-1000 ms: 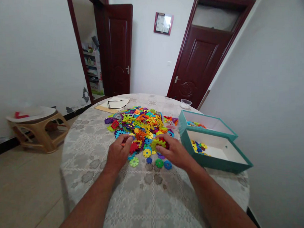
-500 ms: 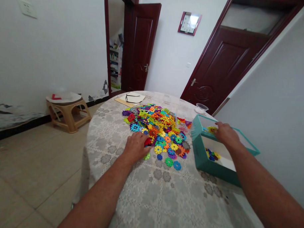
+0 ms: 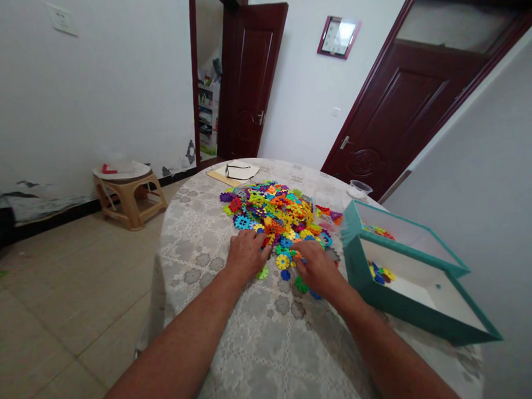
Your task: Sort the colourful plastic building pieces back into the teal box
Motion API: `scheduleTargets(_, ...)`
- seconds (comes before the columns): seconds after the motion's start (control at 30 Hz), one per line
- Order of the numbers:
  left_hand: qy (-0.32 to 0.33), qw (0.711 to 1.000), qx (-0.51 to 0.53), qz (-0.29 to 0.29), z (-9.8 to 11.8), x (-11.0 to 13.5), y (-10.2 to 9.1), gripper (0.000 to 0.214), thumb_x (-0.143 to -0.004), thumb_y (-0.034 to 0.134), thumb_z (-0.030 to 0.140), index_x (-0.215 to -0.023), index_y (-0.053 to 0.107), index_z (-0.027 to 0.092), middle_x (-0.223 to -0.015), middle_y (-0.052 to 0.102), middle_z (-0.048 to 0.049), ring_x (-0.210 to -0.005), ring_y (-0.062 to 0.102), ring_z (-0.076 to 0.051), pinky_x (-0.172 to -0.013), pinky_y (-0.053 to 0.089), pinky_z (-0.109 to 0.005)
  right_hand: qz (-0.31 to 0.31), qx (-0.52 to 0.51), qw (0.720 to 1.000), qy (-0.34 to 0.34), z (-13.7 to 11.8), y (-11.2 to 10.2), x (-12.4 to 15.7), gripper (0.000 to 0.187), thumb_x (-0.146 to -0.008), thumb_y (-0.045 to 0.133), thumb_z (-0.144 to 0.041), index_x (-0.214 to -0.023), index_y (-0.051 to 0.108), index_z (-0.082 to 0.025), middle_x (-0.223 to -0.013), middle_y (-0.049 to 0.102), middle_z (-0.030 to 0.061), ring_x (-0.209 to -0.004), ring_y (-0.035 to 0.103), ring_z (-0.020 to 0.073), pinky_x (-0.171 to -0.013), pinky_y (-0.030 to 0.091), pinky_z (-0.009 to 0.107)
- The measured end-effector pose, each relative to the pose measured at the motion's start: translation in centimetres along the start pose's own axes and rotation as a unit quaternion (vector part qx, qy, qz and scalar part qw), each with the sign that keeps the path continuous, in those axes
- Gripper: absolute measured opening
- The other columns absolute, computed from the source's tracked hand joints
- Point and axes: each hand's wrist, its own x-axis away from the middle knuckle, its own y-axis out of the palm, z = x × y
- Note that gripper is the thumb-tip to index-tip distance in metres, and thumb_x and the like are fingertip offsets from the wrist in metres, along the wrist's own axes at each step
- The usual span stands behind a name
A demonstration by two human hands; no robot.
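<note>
A heap of colourful plastic gear-shaped pieces (image 3: 279, 205) lies on the table, with flat round ones spread along its near side. At the heap's near left edge is my left hand (image 3: 246, 252), fingers curled and thumb closed over red and yellow pieces that it partly hides. My right hand (image 3: 314, 265) reaches over the loose discs at the near right, thumb and fingers apart around small pieces. A yellow disc (image 3: 282, 261) and a dark blue disc (image 3: 285, 275) lie between the hands. A green disc (image 3: 301, 284) is partly under my right hand.
On the right stands a teal box (image 3: 410, 316) with several pieces inside; its second teal section (image 3: 424, 240) behind holds more. Glasses (image 3: 239, 172) rest on paper at the far edge. A clear plastic cup (image 3: 360, 187) stands at the back right. A stool (image 3: 133, 198) is left.
My right hand has left the box, where it held a yellow piece, and moved left to the loose discs. My left hand stays at the heap. The view has shifted slightly.
</note>
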Motion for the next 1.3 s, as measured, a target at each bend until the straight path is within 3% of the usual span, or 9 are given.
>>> scheduleTargets(0.1, -0.003, 1.000, -0.010, 0.007, 0.1, -0.1, -0.1, 0.033, -0.105, 0.051, 0.047, -0.113, 0.073, 0.024, -0.113, 0.070, -0.0143, -0.113, 0.057, -0.034, -0.091, 0.041, -0.045, -0.017, 0.023, 1.000, -0.004, -1.3, 1.9, -1.0, 0.036, -0.097, 0.055, -0.015, -0.130, 0.068, -0.018, -0.130, 0.070, 0.0147, -0.126, 0.057, 0.0312, -0.113, 0.042, 0.047)
scheduleTargets(0.3, -0.004, 1.000, -0.019, 0.013, -0.1, -0.1, 0.0, 0.033, -0.107, 0.047, 0.043, -0.110, 0.072, 0.022, -0.114, 0.070, -0.0142, -0.112, 0.058, -0.033, -0.090, 0.041, -0.044, -0.016, 0.051, 0.998, 0.035, -2.4, 3.2, -3.8, 0.047, -0.100, 0.056, -0.020, -0.147, 0.057, -0.018, -0.132, 0.067, 0.0159, -0.124, 0.056, 0.0313, -0.108, 0.042, 0.044)
scheduleTargets(0.53, 0.026, 0.999, -0.001, 0.019, -0.2, 0.0, -0.3, 0.028, -0.105, 0.051, 0.038, -0.109, 0.074, 0.023, -0.110, 0.072, -0.0125, -0.109, 0.059, -0.032, -0.091, 0.042, -0.045, -0.013, 0.078, 0.995, 0.061, -3.0, 3.7, -6.0, 0.021, -0.101, 0.055, -0.021, -0.113, 0.072, -0.021, -0.110, 0.064, 0.0129, -0.108, 0.055, 0.0284, -0.096, 0.043, 0.037)
scheduleTargets(0.67, 0.064, 0.992, 0.089, 0.061, -0.5, -0.2, -0.4, 0.029, -0.106, 0.049, 0.035, -0.117, 0.073, 0.022, -0.116, 0.074, -0.0113, -0.112, 0.060, -0.030, -0.101, 0.042, -0.047, 0.032, 0.032, 0.998, 0.048, -2.8, 2.5, -5.3, 0.022, -0.101, 0.052, -0.019, -0.106, 0.074, -0.021, -0.107, 0.061, 0.0112, -0.103, 0.056, 0.0256, -0.093, 0.044, 0.035)
scheduleTargets(0.83, 0.082, 0.954, 0.280, 0.067, -0.6, -0.6, -0.5, 0.031, -0.105, 0.047, 0.033, -0.118, 0.073, 0.023, -0.116, 0.075, -0.0107, -0.114, 0.064, -0.027, -0.108, 0.048, -0.046, 0.067, -0.117, 0.988, 0.074, -1.8, 0.7, -4.0, 0.018, -0.094, 0.054, -0.019, -0.095, 0.072, -0.020, -0.097, 0.065, 0.0082, -0.096, 0.060, 0.0237, -0.087, 0.046, 0.034)
scheduleTargets(0.93, 0.025, 0.921, 0.389, 0.017, -0.3, -0.6, -0.8, 0.034, -0.105, 0.046, 0.042, -0.115, 0.073, 0.023, -0.106, 0.073, -0.0079, -0.097, 0.068, -0.024, -0.090, 0.059, -0.041, 0.021, -0.241, 0.959, 0.144, -1.7, 0.2, -2.9, 0.015, -0.094, 0.058, -0.030, -0.085, 0.069, -0.022, -0.079, 0.065, 0.0018, -0.076, 0.060, 0.0204, -0.070, 0.045, 0.031)
scheduleTargets(1.07, -0.060, 0.847, 0.522, -0.076, 0.3, -0.2, -1.4, 0.047, -0.100, 0.052, 0.056, -0.129, 0.067, 0.022, -0.114, 0.069, -0.0088, -0.084, 0.069, -0.021, -0.057, 0.059, -0.030, -0.025, -0.400, 0.886, 0.233, -2.4, 0.5, -1.2, 0.029, -0.091, 0.067, -0.050, -0.080, 0.064, -0.023, -0.061, 0.060, -0.0036, -0.056, 0.054, 0.0171, -0.055, 0.040, 0.029)
scheduleTargets(1.17, -0.058, 0.828, 0.544, -0.123, 0.5, 0.1, -1.9, 0.058, -0.091, 0.068, 0.051, -0.141, 0.061, 0.022, -0.122, 0.069, -0.0103, -0.086, 0.071, -0.022, -0.062, 0.062, -0.032, -0.022, -0.471, 0.843, 0.258, -2.9, 1.2, -0.3, 0.033, -0.087, 0.071, -0.055, -0.088, 0.067, -0.022, -0.059, 0.059, -0.0048, -0.051, 0.052, 0.0152, -0.051, 0.039, 0.028)
scheduleTargets(1.3, -0.023, 0.851, 0.491, -0.187, 0.2, 0.2, -2.0, 0.072, -0.084, 0.072, 0.035, -0.152, 0.052, 0.023, -0.123, 0.072, -0.0101, -0.085, 0.074, -0.023, -0.076, 0.063, -0.038, -0.006, -0.517, 0.816, 0.258, -2.8, 2.5, 0.4, 0.038, -0.086, 0.074, -0.055, -0.101, 0.069, -0.020, -0.066, 0.063, -0.0039, -0.053, 0.054, 0.0134, -0.052, 0.042, 0.026)
